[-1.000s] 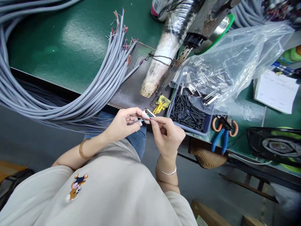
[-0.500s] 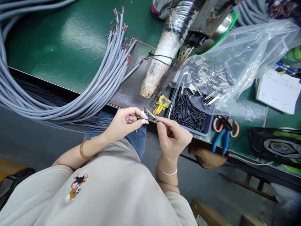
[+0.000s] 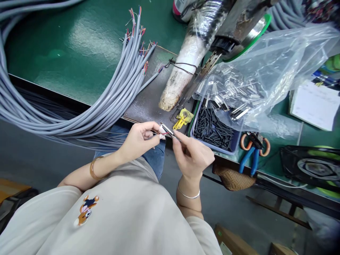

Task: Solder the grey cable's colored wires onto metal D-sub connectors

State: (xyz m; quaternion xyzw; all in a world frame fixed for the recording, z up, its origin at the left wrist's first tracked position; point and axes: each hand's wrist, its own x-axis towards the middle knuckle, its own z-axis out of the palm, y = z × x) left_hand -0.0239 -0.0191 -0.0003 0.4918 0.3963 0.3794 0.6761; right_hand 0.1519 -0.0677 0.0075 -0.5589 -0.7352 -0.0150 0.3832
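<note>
Left grip (image 3: 140,139) pinches a silvery-edged, dark-centred connector (image 3: 167,130), apparently multi-pinned.

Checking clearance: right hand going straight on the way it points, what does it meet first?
The connector, which the right hand seems to touch; beyond it, probably the left hand; depth is unclear.

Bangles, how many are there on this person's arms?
2. The brown bangle is around the wrist of the left hand; the silver bangle is around the wrist of the right hand. The sleeves could hide more.
</note>
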